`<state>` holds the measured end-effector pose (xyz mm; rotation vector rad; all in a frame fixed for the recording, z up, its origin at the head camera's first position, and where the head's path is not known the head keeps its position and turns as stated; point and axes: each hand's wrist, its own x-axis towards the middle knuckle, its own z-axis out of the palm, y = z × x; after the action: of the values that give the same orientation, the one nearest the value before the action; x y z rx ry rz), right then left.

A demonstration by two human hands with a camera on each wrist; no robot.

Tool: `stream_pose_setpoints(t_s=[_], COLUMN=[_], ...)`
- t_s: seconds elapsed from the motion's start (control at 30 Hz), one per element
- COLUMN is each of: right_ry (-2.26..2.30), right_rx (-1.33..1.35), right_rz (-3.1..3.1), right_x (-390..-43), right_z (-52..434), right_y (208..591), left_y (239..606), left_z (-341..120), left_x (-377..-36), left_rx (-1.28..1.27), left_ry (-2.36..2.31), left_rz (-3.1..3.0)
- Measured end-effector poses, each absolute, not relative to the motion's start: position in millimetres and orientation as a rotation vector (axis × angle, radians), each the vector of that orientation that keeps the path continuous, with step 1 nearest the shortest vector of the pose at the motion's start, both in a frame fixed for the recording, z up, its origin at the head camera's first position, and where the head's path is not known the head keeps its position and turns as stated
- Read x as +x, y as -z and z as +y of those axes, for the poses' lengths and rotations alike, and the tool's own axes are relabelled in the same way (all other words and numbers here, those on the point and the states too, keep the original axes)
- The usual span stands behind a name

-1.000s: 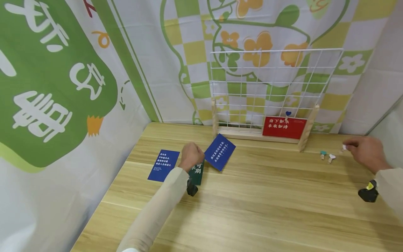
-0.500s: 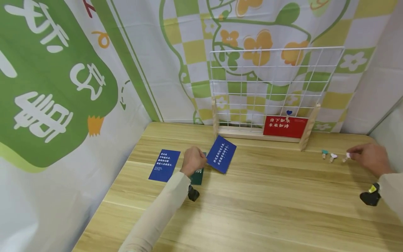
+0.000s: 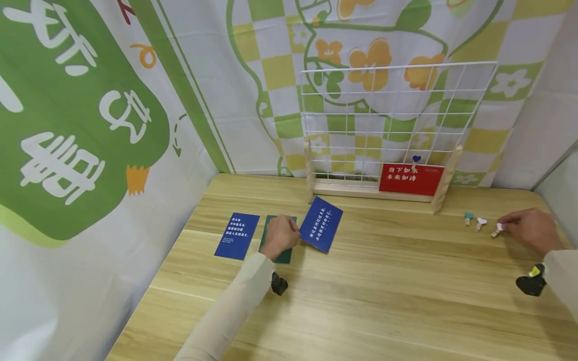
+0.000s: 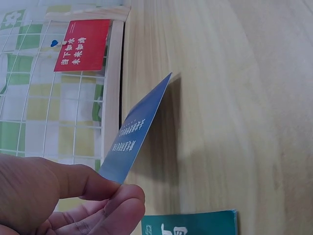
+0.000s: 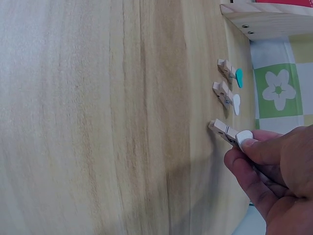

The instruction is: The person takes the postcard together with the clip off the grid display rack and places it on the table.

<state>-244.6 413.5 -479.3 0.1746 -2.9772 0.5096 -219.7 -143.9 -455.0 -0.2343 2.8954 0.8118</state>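
My left hand (image 3: pixel 281 235) pinches a blue card (image 3: pixel 322 224) with white writing by its corner, thumb on top; the left wrist view shows the card (image 4: pixel 134 129) tilted up over the table. Beneath that hand lies a green card (image 3: pixel 285 254), partly covered by it. At the right, my right hand (image 3: pixel 533 229) pinches a small wooden clothespin (image 5: pixel 224 130) by its white heart, thumb on the heart. Beside it on the table are another white-heart clothespin (image 5: pixel 225 95) and a teal-heart clothespin (image 5: pixel 227 71).
A white wire grid (image 3: pixel 392 133) stands in a wooden base (image 3: pixel 361 191) at the back. A red card (image 3: pixel 408 179) hangs on it from a blue-heart clothespin (image 3: pixel 416 159). Another blue card (image 3: pixel 237 235) lies flat at the left of the wooden table (image 3: pixel 384 301).
My left hand has shifted slightly right with the blue card, uncovering the green card's upper left part. My right hand still pinches the white-heart clothespin, whose wooden end shows more now.
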Motion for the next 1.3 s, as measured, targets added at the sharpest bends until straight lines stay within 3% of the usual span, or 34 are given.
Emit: stream_pose_setpoints(t_s=[1.3], right_ry=[-0.534], right_rx=[0.057], right_rz=[-3.066], right_x=[-247.5], right_z=[405.8], right_y=[483.8], left_y=[474.8], left_z=[-138.7], left_x=[-176.3], left_rx=[-0.237], left_ry=[-0.861], left_rz=[2.768])
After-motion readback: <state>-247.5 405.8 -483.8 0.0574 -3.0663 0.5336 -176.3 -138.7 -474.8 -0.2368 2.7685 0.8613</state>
